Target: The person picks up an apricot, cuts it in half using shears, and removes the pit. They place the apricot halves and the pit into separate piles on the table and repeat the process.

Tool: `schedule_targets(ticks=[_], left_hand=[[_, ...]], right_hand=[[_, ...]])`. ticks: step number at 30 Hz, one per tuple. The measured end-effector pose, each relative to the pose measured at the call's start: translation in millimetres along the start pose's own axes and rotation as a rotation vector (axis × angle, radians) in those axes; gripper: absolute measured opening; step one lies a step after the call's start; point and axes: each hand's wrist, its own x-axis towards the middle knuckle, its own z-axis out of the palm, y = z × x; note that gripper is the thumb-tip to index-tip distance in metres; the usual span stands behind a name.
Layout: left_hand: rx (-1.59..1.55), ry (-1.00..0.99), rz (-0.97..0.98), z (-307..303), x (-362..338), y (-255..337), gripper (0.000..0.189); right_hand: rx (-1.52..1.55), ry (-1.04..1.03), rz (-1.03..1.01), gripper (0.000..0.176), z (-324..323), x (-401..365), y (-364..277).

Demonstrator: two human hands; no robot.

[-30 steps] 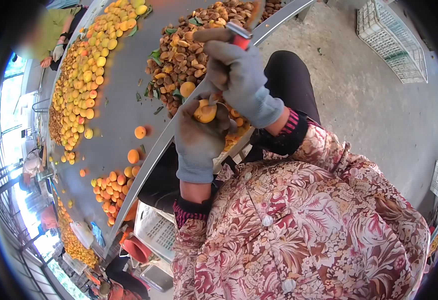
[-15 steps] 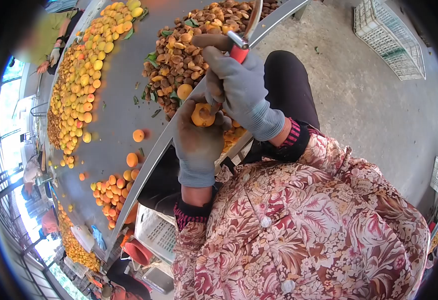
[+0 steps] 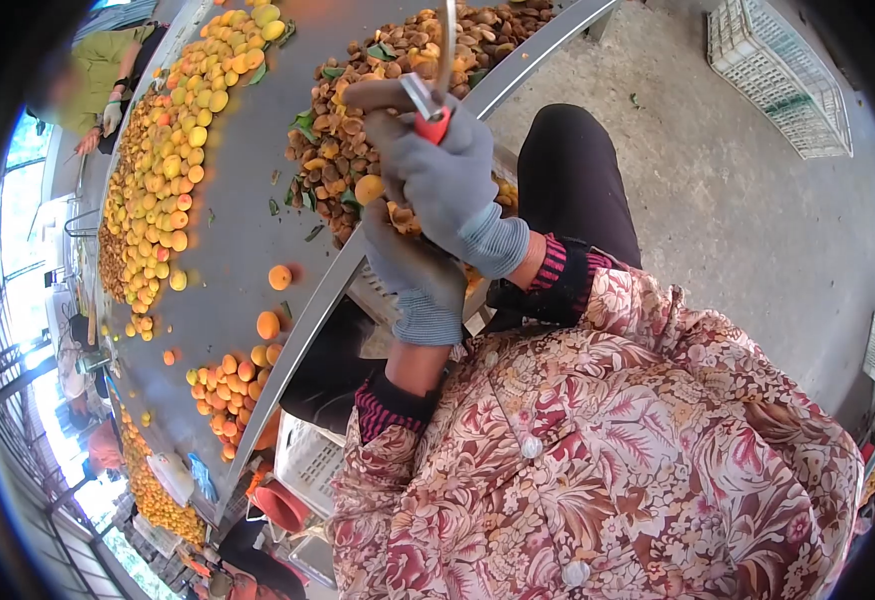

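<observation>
My right hand (image 3: pixel 453 185), in a grey glove with dark, stained fingers, is closed round the red handle of a curved knife (image 3: pixel 433 125). The blade points up, away from me. Just below it, my gloved left hand (image 3: pixel 413 275) is closed round an apricot (image 3: pixel 404 220), which looks opened. Both hands meet over the fruit, and the right fingers hide part of it. Beyond them, at the metal table's edge, lies a heap of brown apricot pits (image 3: pixel 368 130) mixed with green leaves and bits of orange flesh. One whole apricot (image 3: pixel 369 188) sits beside the hands.
The metal table (image 3: pixel 233 220) slopes across the left, bearing a long pile of yellow apricots (image 3: pixel 173 150) and a smaller orange group (image 3: pixel 230 385). A white crate (image 3: pixel 308 460) stands under its edge. Another crate (image 3: pixel 783 80) stands on the floor. A person (image 3: pixel 108 75) is across the table.
My right hand has moved left and slightly down with the knife, now covering more of the apricot. My left hand has turned inward and shifted slightly right.
</observation>
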Motion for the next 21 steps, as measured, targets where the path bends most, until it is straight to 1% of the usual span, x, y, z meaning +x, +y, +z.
schedule_targets(ticks=[1, 2, 3, 4, 6, 7, 8, 9, 10, 11, 12, 13, 14, 15, 16, 17, 18, 19, 20, 21], left_hand=[[0.005, -0.001, -0.004, -1, 0, -2, 0.029], [0.029, 0.068, -0.035, -1, 0, -4, 0.030], [0.054, 0.139, -0.065, 2, -2, -1, 0.032], [0.057, 0.142, -0.065, 3, -4, 4, 0.032], [0.410, 0.072, -0.010, 4, -9, 12, 0.020], [0.414, 0.069, -0.013, 3, -6, 9, 0.020], [0.180, 0.073, -0.049, 3, -2, 4, 0.022], [-0.056, 0.078, -0.085, 4, 0, 0, 0.024], [-0.056, 0.074, -0.085, 6, 2, -3, 0.024], [-0.094, 0.069, -0.061, 7, 3, -4, 0.028], [-0.132, 0.060, -0.036, 8, 6, -6, 0.034], [-0.132, 0.053, -0.034, 5, 11, -13, 0.034], [-0.092, 0.096, -0.057, -3, 16, -25, 0.034], [-0.053, 0.139, -0.078, -2, 18, -22, 0.035], [-0.054, 0.137, -0.074, -7, 17, -16, 0.035], [-0.295, -0.152, -0.241, -16, 11, -6, 0.036], [-0.532, -0.446, -0.408, -17, 6, 6, 0.037], [-0.532, -0.445, -0.407, -14, 4, 13, 0.037], [-0.386, -0.351, -0.400, -11, 0, 20, 0.035], [-0.239, -0.258, -0.393, -9, -3, 24, 0.033]], right_hand=[[-0.057, -0.046, -0.050, 0.019, 1, 0, 0], [-0.115, -0.093, -0.100, 0.019, 1, 0, -1], [-0.008, -0.086, 0.022, 0.020, -3, 4, -2], [-0.005, -0.086, 0.025, 0.020, -5, 8, 0], [0.197, 0.105, 0.233, 0.020, -14, 18, 6], [0.270, 0.112, 0.339, 0.019, -19, 24, 10], [0.273, 0.118, 0.339, 0.019, -23, 25, 16], [0.359, 0.197, 0.428, 0.018, -24, 24, 17], [0.446, 0.271, 0.514, 0.017, -24, 26, 17], [0.449, 0.269, 0.511, 0.017, -27, 28, 20], [0.574, 0.223, 0.508, 0.017, -31, 32, 24], [0.697, 0.176, 0.503, 0.016, -31, 34, 23], [0.698, 0.176, 0.498, 0.016, -31, 36, 23], [0.706, 0.185, 0.508, 0.017, -26, 38, 20], [0.715, 0.194, 0.519, 0.017, -22, 40, 17], [0.717, 0.189, 0.517, 0.017, -23, 39, 14], [0.660, 0.091, 0.449, 0.018, -27, 37, 9], [0.601, -0.004, 0.383, 0.020, -32, 35, 6], [0.598, -0.004, 0.388, 0.020, -38, 34, 2], [0.548, -0.065, 0.371, 0.021, -44, 35, -2]])
